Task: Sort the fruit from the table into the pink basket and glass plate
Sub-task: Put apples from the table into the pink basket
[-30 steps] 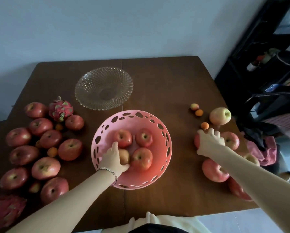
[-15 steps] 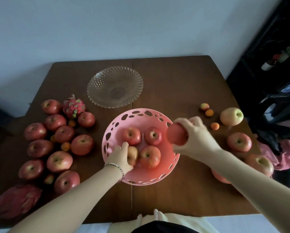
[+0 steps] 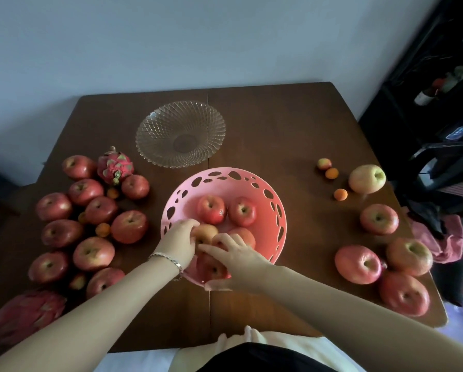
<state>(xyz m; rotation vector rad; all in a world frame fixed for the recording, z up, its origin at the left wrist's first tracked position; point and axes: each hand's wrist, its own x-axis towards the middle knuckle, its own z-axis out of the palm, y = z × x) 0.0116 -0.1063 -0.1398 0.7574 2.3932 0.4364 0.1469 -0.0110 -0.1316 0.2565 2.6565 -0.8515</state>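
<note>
The pink basket (image 3: 252,179) stands mid-table with red apples (image 3: 211,209) inside. Behind it lies the glass plate (image 3: 155,122), nothing in it. My left hand (image 3: 177,244) reaches into the basket's near left side and grips a pale apple (image 3: 205,233). My right hand (image 3: 237,261) is at the basket's front and holds a red apple (image 3: 211,269), fingers over its top and thumb under it. Several red apples (image 3: 130,226), small orange fruits (image 3: 103,229) and a dragon fruit (image 3: 115,165) lie on the left. More apples (image 3: 357,264) lie on the right.
A second dragon fruit (image 3: 26,315) lies at the near left corner. A pale apple (image 3: 367,179) and small orange fruits (image 3: 340,194) sit at the right. A pink cloth (image 3: 450,237) and dark furniture (image 3: 426,116) stand past the table's right edge.
My right hand picked a red apple off the right side of the table and carried it left into the front of the basket. My left hand stayed on the pale apple.
</note>
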